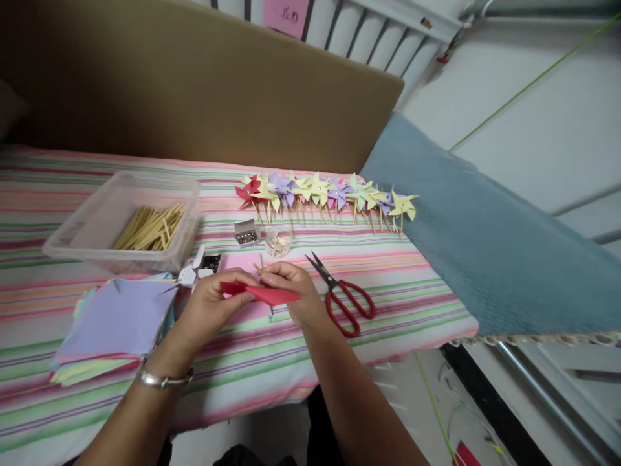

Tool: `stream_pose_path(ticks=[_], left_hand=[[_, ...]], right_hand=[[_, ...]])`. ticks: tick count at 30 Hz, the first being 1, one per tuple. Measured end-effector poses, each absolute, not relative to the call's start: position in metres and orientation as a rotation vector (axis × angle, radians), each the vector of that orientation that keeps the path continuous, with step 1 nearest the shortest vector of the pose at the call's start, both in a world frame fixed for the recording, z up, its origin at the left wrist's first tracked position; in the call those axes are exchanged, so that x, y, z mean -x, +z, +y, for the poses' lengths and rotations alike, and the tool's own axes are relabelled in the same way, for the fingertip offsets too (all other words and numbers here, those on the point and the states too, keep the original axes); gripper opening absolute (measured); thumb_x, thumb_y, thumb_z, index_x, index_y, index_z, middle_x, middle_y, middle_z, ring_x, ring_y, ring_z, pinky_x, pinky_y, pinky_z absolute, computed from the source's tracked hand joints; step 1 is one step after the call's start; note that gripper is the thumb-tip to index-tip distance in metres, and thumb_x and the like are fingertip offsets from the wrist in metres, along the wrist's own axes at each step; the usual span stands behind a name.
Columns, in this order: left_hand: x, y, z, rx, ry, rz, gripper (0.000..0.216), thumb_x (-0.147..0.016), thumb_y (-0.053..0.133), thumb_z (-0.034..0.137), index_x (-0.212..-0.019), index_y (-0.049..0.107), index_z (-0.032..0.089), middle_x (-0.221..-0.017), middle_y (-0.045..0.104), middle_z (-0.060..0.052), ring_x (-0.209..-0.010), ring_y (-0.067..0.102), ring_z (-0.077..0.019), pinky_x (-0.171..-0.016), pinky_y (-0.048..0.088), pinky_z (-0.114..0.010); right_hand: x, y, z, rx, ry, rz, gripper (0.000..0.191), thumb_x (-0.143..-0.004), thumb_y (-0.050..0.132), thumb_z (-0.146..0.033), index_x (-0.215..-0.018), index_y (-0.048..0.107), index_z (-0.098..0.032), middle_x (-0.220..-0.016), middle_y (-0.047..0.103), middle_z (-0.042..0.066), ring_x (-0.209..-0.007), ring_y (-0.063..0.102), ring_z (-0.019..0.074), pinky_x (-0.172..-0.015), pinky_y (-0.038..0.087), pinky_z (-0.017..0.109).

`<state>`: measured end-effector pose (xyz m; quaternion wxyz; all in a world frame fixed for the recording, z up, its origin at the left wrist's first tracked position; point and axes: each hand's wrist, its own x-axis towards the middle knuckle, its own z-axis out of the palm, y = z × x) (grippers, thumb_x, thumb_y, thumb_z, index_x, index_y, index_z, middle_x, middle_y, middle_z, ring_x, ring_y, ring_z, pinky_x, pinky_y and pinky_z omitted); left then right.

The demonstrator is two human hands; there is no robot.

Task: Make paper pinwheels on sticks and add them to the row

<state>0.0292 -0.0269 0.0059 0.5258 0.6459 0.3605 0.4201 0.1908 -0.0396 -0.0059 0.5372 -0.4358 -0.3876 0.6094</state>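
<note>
My left hand [213, 299] is closed round a piece of red paper [272, 295], pinched between thumb and fingers; the paper looks folded and is seen nearly edge-on. My right hand [294, 285] touches the paper from the other side. Its thumb and fingers pinch what looks like a short wooden stick [259, 267], largely hidden. Beneath both hands lies a pink sheet [240, 262]. Just right of my right hand are scissors with red handles [344, 301], blades apart. Beyond the hands stand a small box of metal pins [248, 235] and a round clear container [279, 242] with small pale pieces.
Paper pinwheels on sticks [320, 189] lie in a row at the back. A clear plastic bin [72, 241] of wooden sticks stands left, behind a stack of coloured paper squares [119, 317]. A brown board [204, 90] borders the striped tablecloth [407, 285].
</note>
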Motion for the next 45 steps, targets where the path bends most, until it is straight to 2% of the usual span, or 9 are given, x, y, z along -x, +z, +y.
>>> stream_pose_path(ticks=[6,14,23,45], left_hand=[[-0.027,0.0,-0.025,-1.742,1.226,0.8,0.007,-0.075,0.068,0.02,-0.079,0.074,0.022,-0.086,0.07,-0.006,-0.086,0.063,-0.0179,-0.082,0.049,-0.032],[-0.026,0.002,-0.027,-1.837,1.255,0.879,0.004,-0.077,0.066,0.024,-0.076,0.07,0.022,-0.078,0.07,-0.003,-0.08,0.063,-0.0181,-0.097,0.042,-0.043],[-0.022,-0.002,-0.025,-1.943,1.378,0.86,0.009,-0.075,0.067,0.017,-0.081,0.07,0.024,-0.081,0.071,-0.002,-0.081,0.064,-0.0175,-0.097,0.042,-0.044],[-0.021,-0.006,-0.025,-2.011,1.459,0.839,0.015,-0.075,0.067,0.01,-0.084,0.067,0.022,-0.081,0.07,0.0,-0.08,0.064,-0.0148,-0.098,0.043,-0.042]], right_hand=[[-0.19,-0.006,-0.04,1.032,1.454,-0.936,0.007,-0.064,0.072,-0.024,-0.067,0.07,-0.019,-0.068,0.066,-0.002,-0.062,0.055,0.0101,-0.062,0.041,0.023],[-0.188,0.001,-0.044,1.141,1.31,-0.98,0.008,-0.066,0.07,-0.026,-0.066,0.068,-0.018,-0.06,0.062,-0.003,-0.055,0.049,0.0095,-0.054,0.038,0.022],[-0.188,0.006,-0.049,1.119,1.185,-1.151,0.008,-0.07,0.068,-0.026,-0.073,0.072,-0.02,-0.07,0.066,0.0,-0.068,0.058,0.0143,-0.066,0.045,0.027],[-0.189,0.004,-0.048,1.131,1.088,-1.257,0.008,-0.069,0.068,-0.02,-0.074,0.074,-0.021,-0.07,0.064,0.0,-0.066,0.056,0.0125,-0.062,0.044,0.025]])
